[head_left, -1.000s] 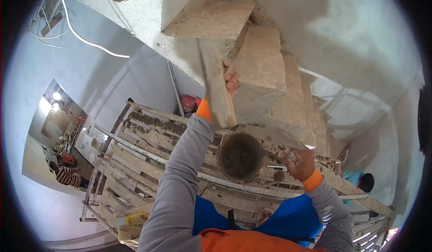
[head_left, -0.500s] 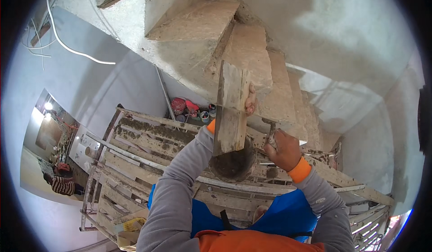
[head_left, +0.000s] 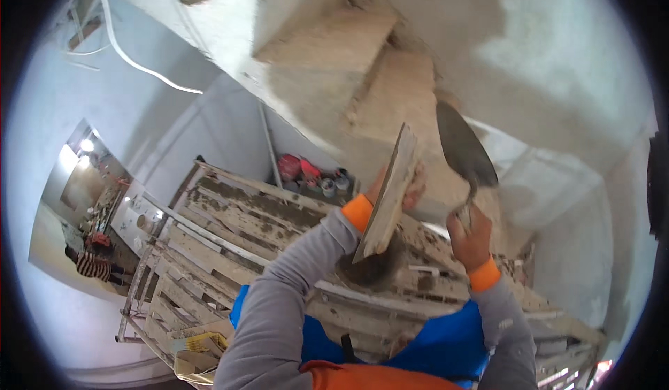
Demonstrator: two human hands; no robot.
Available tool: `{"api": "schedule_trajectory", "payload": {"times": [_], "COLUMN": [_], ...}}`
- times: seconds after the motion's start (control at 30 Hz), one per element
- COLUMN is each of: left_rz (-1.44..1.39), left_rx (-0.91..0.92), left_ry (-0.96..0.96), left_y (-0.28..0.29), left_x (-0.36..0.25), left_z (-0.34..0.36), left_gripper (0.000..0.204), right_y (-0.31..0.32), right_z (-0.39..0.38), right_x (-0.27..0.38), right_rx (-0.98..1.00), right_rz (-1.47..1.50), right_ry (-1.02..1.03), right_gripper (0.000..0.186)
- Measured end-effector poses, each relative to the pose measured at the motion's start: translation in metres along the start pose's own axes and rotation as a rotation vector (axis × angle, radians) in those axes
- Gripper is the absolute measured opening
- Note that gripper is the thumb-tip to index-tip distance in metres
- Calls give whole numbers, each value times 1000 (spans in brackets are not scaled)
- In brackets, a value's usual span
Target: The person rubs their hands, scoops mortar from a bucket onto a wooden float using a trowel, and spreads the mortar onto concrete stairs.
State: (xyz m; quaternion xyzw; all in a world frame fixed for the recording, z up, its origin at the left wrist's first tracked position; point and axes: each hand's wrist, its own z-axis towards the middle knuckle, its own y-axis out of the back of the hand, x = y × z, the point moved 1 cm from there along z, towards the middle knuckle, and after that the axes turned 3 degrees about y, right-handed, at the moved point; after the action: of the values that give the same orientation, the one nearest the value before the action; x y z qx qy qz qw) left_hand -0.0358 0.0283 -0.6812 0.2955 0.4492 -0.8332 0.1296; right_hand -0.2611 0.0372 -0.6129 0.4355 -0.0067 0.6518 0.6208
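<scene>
Trowel (head_left: 465,146) raised, board (head_left: 390,198) turned edge-on, hands (head_left: 470,236) gripping both

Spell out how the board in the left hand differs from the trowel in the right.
The board is long and straight-edged; the trowel has a rounded, tapering blade.
The board is pale wood, the trowel's blade dark grey.
The board shows nearly edge-on, the trowel its broad face.
Shared: each is gripped in one bare hand.

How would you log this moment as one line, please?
Left hand: holding board | Right hand: gripping trowel by handle | Bucket: partly hidden behind board | Steps: beyond hands
</scene>
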Motion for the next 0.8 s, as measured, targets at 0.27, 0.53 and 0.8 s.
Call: {"api": "schedule_trajectory", "payload": {"times": [0.27,0.53,0.8], "left_rz": [-63,90,268], "left_rx": [348,-258,-400], "left_ry": [-13,-378,-185], "left_y": [12,8,-34], "left_x": [-34,-102,-54], "left_z": [-4,-43,-13], "left_gripper": [41,38,54], "right_y": [-31,-24,-32], "right_z": [-55,-57,-35], "right_x": [-11,-22,-12], "right_rx": [304,196,387], "right_rz": [-150,-66,177], "right_ry": [232,232,116], "right_gripper": [25,26,20]}}
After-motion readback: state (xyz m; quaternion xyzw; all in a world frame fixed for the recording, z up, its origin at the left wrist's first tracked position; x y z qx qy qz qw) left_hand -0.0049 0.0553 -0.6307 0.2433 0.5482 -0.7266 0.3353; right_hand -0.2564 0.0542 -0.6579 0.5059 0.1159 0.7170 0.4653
